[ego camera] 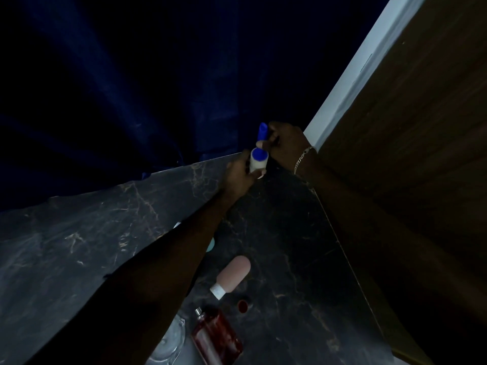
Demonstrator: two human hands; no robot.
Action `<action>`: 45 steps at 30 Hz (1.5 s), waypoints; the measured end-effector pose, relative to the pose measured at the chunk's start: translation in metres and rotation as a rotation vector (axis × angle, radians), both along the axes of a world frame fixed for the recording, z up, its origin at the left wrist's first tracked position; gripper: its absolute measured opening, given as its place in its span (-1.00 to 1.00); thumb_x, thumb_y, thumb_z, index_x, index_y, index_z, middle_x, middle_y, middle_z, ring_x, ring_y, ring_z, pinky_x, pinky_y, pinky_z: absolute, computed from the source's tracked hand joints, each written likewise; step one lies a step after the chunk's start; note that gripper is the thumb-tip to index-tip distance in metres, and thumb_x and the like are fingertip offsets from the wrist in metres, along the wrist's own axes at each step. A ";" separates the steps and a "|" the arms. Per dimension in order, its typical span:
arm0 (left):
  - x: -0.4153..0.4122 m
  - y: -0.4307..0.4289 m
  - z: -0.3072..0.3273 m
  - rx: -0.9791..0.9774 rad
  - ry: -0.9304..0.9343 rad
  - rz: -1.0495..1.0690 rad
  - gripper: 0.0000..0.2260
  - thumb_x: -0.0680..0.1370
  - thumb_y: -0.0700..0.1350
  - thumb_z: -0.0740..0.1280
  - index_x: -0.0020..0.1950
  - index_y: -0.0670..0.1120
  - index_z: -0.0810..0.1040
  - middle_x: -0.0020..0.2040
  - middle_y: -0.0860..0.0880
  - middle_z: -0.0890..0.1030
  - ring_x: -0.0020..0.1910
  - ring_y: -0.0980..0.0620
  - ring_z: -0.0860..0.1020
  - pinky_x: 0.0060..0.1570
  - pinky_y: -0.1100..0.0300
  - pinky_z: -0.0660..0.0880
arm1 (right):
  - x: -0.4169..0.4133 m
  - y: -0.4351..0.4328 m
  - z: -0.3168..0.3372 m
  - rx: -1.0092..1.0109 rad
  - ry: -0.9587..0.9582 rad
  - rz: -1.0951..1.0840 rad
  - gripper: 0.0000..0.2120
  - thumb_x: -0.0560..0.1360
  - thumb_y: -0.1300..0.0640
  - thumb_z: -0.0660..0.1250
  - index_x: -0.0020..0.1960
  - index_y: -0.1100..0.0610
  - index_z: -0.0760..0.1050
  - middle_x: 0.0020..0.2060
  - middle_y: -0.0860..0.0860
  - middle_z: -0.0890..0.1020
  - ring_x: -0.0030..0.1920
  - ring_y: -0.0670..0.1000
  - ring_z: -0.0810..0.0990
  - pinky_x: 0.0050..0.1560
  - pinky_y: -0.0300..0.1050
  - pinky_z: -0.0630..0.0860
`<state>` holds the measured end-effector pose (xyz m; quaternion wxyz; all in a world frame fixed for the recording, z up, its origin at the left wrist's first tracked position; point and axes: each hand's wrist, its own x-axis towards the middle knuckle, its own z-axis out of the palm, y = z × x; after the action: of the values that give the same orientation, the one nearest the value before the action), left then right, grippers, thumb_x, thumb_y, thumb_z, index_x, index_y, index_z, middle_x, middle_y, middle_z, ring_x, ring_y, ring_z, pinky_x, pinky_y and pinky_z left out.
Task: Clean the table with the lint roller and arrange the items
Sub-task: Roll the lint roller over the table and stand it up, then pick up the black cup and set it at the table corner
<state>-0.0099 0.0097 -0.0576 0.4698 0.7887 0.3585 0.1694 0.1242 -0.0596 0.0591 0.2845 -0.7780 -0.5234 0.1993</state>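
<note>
Lint roller point(257, 160) gripped two-handed
Right hand point(286, 143) wraps the smooth blue handle, left hand point(238, 173) curls fingers round the white cylinder, above veiny marble counter point(79, 233).

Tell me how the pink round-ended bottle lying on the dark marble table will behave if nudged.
The pink round-ended bottle lies on its side and looks cylindrical, so it will probably roll. Its body may slide on the smooth dark marble table. It looks plastic, so likely light.

The left forearm point(163, 259) hides most of a teal object point(210, 245).
</note>
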 end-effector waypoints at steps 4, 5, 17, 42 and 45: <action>-0.001 0.000 0.002 -0.010 -0.010 -0.007 -0.55 0.54 -0.04 0.51 0.37 -0.13 0.50 0.28 -0.10 0.64 0.22 -0.04 0.63 0.25 -0.09 0.59 | -0.002 0.000 -0.004 -0.021 -0.069 -0.012 -0.79 0.49 0.15 0.40 0.08 0.16 0.49 -0.12 0.05 0.60 -0.09 0.00 0.55 0.02 -0.04 0.53; -0.001 0.000 0.001 -0.015 -0.006 -0.008 -0.54 0.54 -0.03 0.51 0.38 -0.13 0.50 0.29 -0.10 0.64 0.23 -0.04 0.62 0.27 -0.09 0.59 | -0.003 0.000 -0.005 -0.023 -0.081 -0.020 -0.77 0.48 0.16 0.39 0.11 0.16 0.49 -0.09 0.08 0.61 -0.08 0.01 0.55 0.03 -0.03 0.53; -0.006 -0.001 0.002 -0.052 0.005 -0.030 -0.21 0.48 0.02 0.57 0.60 -0.08 0.26 0.43 -0.10 0.56 0.36 -0.01 0.55 0.35 -0.02 0.51 | -0.004 0.000 -0.009 -0.081 0.028 -0.106 -0.53 0.50 0.10 0.40 0.36 0.18 0.42 -0.01 0.11 0.63 0.03 0.08 0.61 0.10 -0.01 0.53; -0.184 -0.076 0.136 0.657 0.264 -0.087 -0.24 0.64 0.34 0.17 0.70 -0.02 0.00 0.71 -0.04 -0.02 0.70 -0.04 -0.13 0.62 -0.22 0.07 | -0.113 -0.115 0.036 0.074 -0.342 -0.045 -0.11 0.49 -0.24 0.30 0.58 0.12 -0.07 0.57 0.11 0.07 0.57 0.11 0.03 0.53 0.17 0.07; -0.214 -0.093 0.151 0.652 0.300 -0.053 -0.24 0.65 0.33 0.16 0.70 -0.02 -0.02 0.72 -0.03 -0.04 0.69 -0.03 -0.16 0.63 -0.22 0.03 | -0.145 -0.125 0.053 0.108 -0.337 -0.004 -0.14 0.50 -0.21 0.31 0.59 0.12 -0.04 0.58 0.09 0.06 0.57 0.08 0.03 0.49 0.05 -0.01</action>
<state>-0.2242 -0.0832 0.0938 0.1398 0.9223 0.3299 0.1450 -0.0206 -0.1842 0.1123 0.2344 -0.7850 -0.5722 0.0371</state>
